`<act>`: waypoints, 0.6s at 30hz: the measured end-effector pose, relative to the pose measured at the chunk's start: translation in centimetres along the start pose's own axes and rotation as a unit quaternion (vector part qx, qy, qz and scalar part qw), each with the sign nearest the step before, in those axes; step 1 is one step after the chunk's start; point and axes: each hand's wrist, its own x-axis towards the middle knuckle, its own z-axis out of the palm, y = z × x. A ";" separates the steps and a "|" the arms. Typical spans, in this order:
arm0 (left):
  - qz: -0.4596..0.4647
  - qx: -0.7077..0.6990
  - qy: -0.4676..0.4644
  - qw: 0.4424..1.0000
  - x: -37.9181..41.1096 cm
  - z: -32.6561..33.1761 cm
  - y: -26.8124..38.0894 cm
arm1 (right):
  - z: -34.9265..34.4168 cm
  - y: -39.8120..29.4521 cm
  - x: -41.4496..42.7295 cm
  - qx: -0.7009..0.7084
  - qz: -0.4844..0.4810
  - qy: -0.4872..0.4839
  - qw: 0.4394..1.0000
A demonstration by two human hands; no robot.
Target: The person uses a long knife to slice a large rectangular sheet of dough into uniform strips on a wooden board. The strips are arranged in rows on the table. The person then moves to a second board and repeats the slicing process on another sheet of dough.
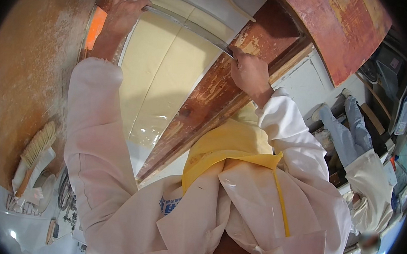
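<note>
My left hand (128, 12) grips one end of a long, thin metal strip (188, 24), perhaps a ruler or blade. At its other end, the fingers of my right hand (249, 71) are closed on it. The strip lies crosswise over a pale yellow, smooth sheet (173, 60), which looks like dough. A lengthwise line divides this sheet. Beyond the strip is a crosswise band of the same material (170, 3), and farther off lies a thin, bent offcut (234, 6). White sheeting (213, 0) shows under the pieces.
Worn red-brown wood (206, 88) borders the sheet. A floury board (29, 59) stands at left, with a bristle brush (39, 144) near its lower edge. An orange item (96, 27) is beside my left forearm. At right are a red panel (340, 26) and another person (368, 179).
</note>
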 end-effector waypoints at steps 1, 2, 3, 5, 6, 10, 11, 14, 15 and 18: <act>0.001 -0.003 -0.002 1.000 0.0 0.0 0.0 | -0.1 -0.1 0.0 0.001 0.002 -0.003 1.000; 0.001 -0.002 -0.002 1.000 0.0 0.0 -0.1 | -0.1 -0.1 0.0 0.002 -0.002 0.000 1.000; 0.003 -0.001 -0.002 1.000 0.0 -0.1 -0.1 | -0.1 -0.1 0.0 0.003 -0.007 0.004 1.000; 0.004 0.001 -0.003 1.000 0.0 -0.1 -0.1 | -0.2 -0.1 0.1 0.005 -0.008 0.004 1.000; 0.004 0.003 -0.006 1.000 0.0 -0.3 -0.1 | -0.2 -0.1 0.1 0.007 -0.004 0.000 1.000; -0.033 -0.020 0.011 0.999 -0.1 -1.0 0.3 | -0.2 -0.1 0.1 0.003 -0.001 -0.006 1.000; -0.040 -0.001 0.016 0.999 -0.1 -0.9 0.0 | -0.1 -0.1 0.1 0.002 0.001 -0.005 1.000; -0.057 0.036 0.022 0.997 -0.4 -0.5 -1.3 | 0.2 0.0 0.2 -0.001 0.003 -0.006 1.000; -0.055 0.033 0.019 0.998 -0.4 -0.5 -1.5 | 0.3 0.0 0.2 -0.002 0.006 -0.007 1.000; -0.047 0.028 0.016 0.998 -0.1 -0.1 -2.2 | 0.1 -0.1 0.4 -0.003 0.009 -0.012 1.000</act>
